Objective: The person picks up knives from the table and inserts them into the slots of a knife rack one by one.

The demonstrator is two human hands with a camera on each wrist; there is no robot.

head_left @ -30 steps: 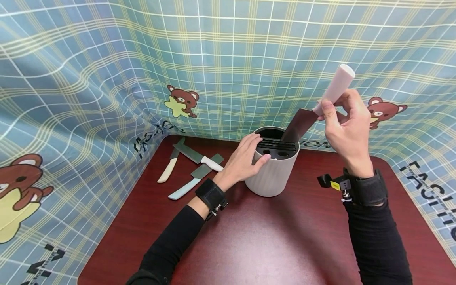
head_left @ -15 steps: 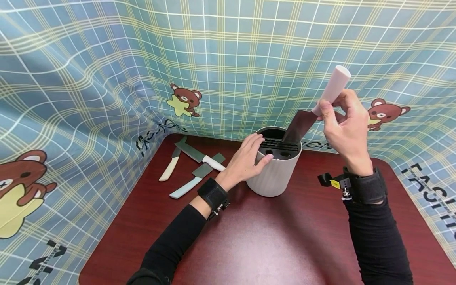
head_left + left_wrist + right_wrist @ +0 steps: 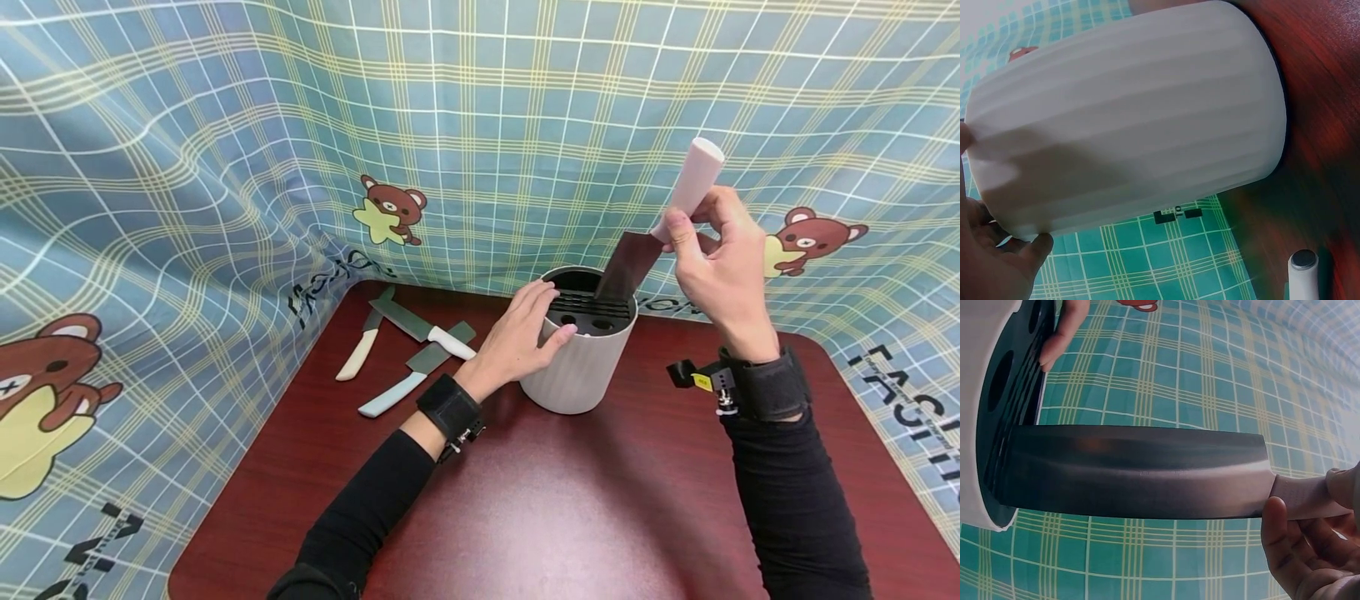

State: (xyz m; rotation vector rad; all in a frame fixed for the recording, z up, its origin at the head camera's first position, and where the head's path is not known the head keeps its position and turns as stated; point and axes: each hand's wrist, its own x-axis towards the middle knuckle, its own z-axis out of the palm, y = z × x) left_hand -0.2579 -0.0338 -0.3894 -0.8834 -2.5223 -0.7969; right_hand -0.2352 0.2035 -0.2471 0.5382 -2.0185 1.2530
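My right hand (image 3: 723, 271) pinches the pale handle of a cleaver (image 3: 630, 265), which slants down to the left. In the right wrist view its broad blade (image 3: 1135, 472) has its tip end at the slots of a round, light grey knife block (image 3: 573, 371); most of the blade shows outside. My left hand (image 3: 517, 337) grips the block's rim from the left, thumb on the near side and fingers across the far left. The block's ribbed wall (image 3: 1135, 112) fills the left wrist view. Its black top has slots and two round holes (image 3: 602, 324).
Left of the block lie a cream-handled knife (image 3: 358, 354), a white-handled knife (image 3: 450, 342) crossing over a dark blade, and a cleaver with a pale blue handle (image 3: 392, 395). They rest on a red-brown table (image 3: 525, 517). A plaid cloth (image 3: 480, 150) hangs behind and beside it.
My right hand has shifted slightly left with the cleaver, whose handle now stands a bit more upright. My left hand keeps its grip on the block. The head view has moved slightly.
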